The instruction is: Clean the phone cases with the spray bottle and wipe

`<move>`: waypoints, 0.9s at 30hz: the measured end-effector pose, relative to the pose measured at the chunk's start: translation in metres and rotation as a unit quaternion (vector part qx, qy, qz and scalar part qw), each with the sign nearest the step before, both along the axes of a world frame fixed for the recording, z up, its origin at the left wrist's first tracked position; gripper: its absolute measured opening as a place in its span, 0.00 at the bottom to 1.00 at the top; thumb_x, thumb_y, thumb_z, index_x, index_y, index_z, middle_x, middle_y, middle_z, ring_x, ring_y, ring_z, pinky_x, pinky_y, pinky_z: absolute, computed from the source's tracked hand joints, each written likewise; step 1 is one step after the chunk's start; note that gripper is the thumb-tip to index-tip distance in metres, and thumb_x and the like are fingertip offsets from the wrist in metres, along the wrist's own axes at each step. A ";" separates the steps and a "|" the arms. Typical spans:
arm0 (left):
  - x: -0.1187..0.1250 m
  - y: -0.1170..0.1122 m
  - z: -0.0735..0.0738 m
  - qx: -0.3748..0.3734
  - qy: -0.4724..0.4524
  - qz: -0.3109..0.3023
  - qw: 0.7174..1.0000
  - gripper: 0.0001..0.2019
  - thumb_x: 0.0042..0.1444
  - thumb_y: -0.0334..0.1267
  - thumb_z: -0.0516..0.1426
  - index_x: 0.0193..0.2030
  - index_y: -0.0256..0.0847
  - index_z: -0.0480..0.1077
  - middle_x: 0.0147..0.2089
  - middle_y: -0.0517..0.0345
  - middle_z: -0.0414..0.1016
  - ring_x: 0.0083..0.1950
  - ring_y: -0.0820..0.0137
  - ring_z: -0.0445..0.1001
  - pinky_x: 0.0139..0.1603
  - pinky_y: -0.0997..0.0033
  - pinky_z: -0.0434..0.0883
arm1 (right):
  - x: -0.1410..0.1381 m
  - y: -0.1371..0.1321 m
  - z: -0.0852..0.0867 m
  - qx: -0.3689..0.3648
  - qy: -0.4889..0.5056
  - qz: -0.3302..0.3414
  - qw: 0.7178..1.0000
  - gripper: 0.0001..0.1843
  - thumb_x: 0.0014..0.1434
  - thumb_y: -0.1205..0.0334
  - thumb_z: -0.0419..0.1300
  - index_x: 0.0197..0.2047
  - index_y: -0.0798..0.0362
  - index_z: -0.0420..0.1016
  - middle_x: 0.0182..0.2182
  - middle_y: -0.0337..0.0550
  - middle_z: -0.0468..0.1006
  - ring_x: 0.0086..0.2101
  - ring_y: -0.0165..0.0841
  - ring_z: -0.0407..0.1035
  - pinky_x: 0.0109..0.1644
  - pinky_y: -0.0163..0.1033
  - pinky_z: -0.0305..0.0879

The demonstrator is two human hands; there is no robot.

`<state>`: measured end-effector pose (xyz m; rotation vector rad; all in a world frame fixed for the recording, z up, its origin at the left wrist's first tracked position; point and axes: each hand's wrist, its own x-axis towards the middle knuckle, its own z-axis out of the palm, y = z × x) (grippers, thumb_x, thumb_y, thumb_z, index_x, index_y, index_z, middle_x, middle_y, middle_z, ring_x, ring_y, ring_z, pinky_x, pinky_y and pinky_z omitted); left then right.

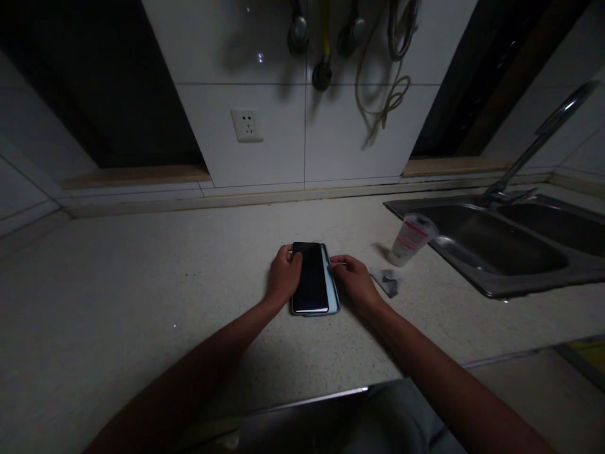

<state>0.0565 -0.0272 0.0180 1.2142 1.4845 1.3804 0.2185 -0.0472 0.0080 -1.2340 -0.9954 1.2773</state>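
A black smartphone [311, 277] lies screen up on a pale blue phone case [332, 284], set slightly left of the case so that a strip of blue shows along its right side. Both rest on the speckled countertop [142, 296]. My left hand [283, 275] grips the phone's left edge, with the fingers curled over it. My right hand [352, 279] comes in from the right, its fingertips pressed on the case's right edge. The thumbs and the phone's underside are hidden.
A white tube with pink print [411, 239] lies tilted against the rim of a double steel sink [491, 243] with a chrome faucet [534, 151]. A crumpled grey wrapper [387, 280] lies nearby. Hoses hang on the tiled wall above a socket [247, 125].
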 end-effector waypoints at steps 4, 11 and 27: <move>-0.001 0.000 0.001 0.002 -0.024 0.003 1.000 0.06 0.54 0.34 0.62 0.40 0.45 0.76 0.31 0.59 0.74 0.34 0.64 0.71 0.40 0.69 0.63 | 0.000 -0.002 0.000 -0.001 0.018 -0.009 1.000 0.22 0.45 0.53 0.68 0.42 0.53 0.71 0.25 0.35 0.75 0.24 0.30 0.66 0.29 0.36 0.60; 0.004 -0.001 -0.003 0.033 -0.171 0.026 0.984 0.07 0.52 0.30 0.62 0.38 0.44 0.77 0.39 0.55 0.76 0.49 0.60 0.72 0.53 0.67 0.65 | -0.005 -0.009 0.005 -0.017 0.132 0.042 0.990 0.24 0.42 0.54 0.73 0.42 0.52 0.74 0.32 0.40 0.80 0.30 0.33 0.73 0.36 0.38 0.67; 0.009 -0.003 -0.008 0.001 -0.302 0.010 0.953 0.13 0.51 0.32 0.61 0.45 0.43 0.74 0.42 0.57 0.79 0.48 0.63 0.77 0.52 0.66 0.71 | -0.016 -0.027 0.015 -0.039 0.231 0.222 0.946 0.52 0.38 0.70 0.76 0.64 0.37 0.61 0.50 0.38 0.79 0.46 0.38 0.76 0.53 0.48 0.72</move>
